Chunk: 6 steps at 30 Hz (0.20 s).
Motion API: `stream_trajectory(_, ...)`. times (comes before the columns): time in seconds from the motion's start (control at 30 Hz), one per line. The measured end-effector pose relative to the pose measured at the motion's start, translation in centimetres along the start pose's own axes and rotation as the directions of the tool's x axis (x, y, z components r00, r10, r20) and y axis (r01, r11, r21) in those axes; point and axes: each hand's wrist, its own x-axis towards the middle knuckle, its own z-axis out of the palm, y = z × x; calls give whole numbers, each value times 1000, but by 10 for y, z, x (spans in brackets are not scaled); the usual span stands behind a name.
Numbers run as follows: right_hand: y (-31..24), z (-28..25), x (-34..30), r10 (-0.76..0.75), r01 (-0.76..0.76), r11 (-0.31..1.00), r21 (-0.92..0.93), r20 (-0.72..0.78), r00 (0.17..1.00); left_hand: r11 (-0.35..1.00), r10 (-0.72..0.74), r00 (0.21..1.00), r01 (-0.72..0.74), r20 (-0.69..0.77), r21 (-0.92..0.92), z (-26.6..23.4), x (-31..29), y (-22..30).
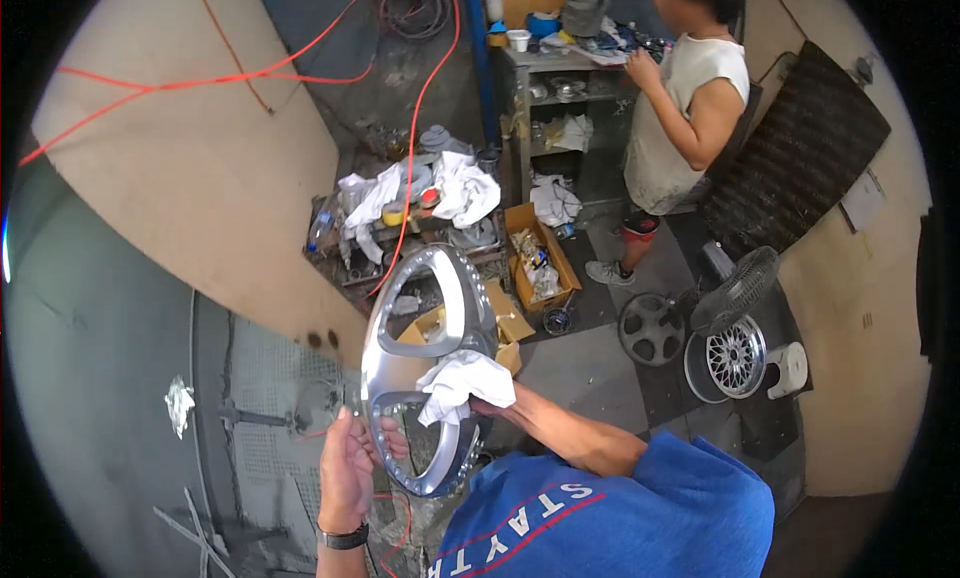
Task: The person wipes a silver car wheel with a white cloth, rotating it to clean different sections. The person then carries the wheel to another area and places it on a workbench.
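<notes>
A silver alloy wheel face with wide spokes, large openings and small holes along its edge stands tilted in front of me. My left hand, with a dark band at the wrist, is closed round the lower left edge; its thumb is outside and some fingers show near the lower opening. A crumpled white cloth lies against the middle of the wheel face. Behind the cloth, my right hand is closed on it, with most of its fingers hidden.
A cluttered bench with rags stands ahead, beside cardboard boxes. A red hose hangs across it. Another person works at a cabinet. On the right are a fan and a mesh wheel.
</notes>
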Motion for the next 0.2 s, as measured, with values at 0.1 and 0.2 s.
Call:
stream_trajectory(0.1,-26,-6,-30,-82,83,997,2,-108,991,997,-48,999,46,20,63,37,16,5)
stream_trajectory(0.2,-49,-31,-55,-67,81,985,151,-96,993,986,-62,993,45,105,162,77,34,17)
